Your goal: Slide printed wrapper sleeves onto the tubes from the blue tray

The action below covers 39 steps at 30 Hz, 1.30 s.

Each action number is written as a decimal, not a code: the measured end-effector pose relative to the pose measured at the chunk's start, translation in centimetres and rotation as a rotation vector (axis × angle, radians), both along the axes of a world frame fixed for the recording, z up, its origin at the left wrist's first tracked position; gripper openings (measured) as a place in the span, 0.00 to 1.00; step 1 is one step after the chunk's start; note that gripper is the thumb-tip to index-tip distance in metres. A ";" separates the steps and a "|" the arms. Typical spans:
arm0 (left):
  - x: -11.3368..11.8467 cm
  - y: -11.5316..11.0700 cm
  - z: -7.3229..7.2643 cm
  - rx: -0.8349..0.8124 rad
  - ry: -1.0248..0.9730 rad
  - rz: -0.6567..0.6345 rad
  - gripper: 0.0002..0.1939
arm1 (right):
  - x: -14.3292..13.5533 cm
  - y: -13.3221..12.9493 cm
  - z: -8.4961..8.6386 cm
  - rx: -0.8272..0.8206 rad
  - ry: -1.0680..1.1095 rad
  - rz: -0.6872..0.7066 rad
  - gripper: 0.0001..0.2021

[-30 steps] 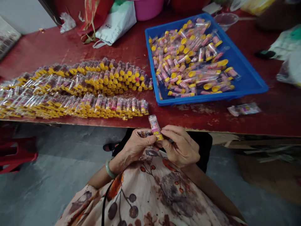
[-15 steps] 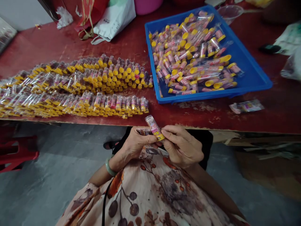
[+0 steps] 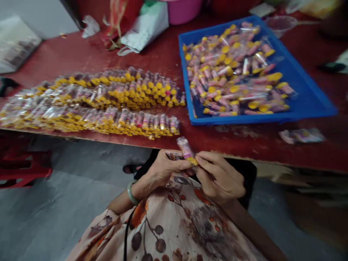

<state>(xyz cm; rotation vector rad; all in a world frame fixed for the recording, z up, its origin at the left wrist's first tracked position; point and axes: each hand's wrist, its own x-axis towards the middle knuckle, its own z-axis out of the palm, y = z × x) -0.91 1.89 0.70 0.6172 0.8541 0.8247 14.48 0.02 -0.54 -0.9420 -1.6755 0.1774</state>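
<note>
Just off the table's front edge, a small clear tube [image 3: 186, 148] with a yellow cap and a pink-and-purple printed label is held tilted. My left hand [image 3: 160, 170] is closed, its thumb pressed along the tube near the cap. A printed piece, perhaps labels [image 3: 174, 156], also shows between its fingers. With bent fingers, my right hand [image 3: 221, 177] pinches the tube's yellow capped end. Many similar tubes [image 3: 108, 116] lie stacked in rows to the left, caps facing me. More tubes [image 3: 231, 72] are heaped loosely in a blue tray [image 3: 258, 119] on the right.
The red table [image 3: 89, 59] also bears a white bag [image 3: 148, 27], a pink tub [image 3: 185, 11] and a clear plastic bowl [image 3: 281, 24] at the back. A small printed packet [image 3: 303, 136] lies right of the tray. A red stool [image 3: 29, 166] stands lower left.
The view has swung slightly left, so everything sits further right and blurs somewhat. Both hands keep the same grip on the tube.
</note>
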 end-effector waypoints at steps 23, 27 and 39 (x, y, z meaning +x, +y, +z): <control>-16.0 2.5 5.2 0.228 0.497 0.371 0.18 | 0.2 1.7 -0.5 -0.185 -0.034 0.113 0.05; -9.9 1.9 4.2 0.167 0.244 0.149 0.15 | -0.4 1.9 1.7 -0.229 0.101 0.196 0.09; -3.5 1.8 2.8 0.103 0.158 -0.084 0.26 | 0.4 1.8 0.3 -0.337 0.193 0.279 0.39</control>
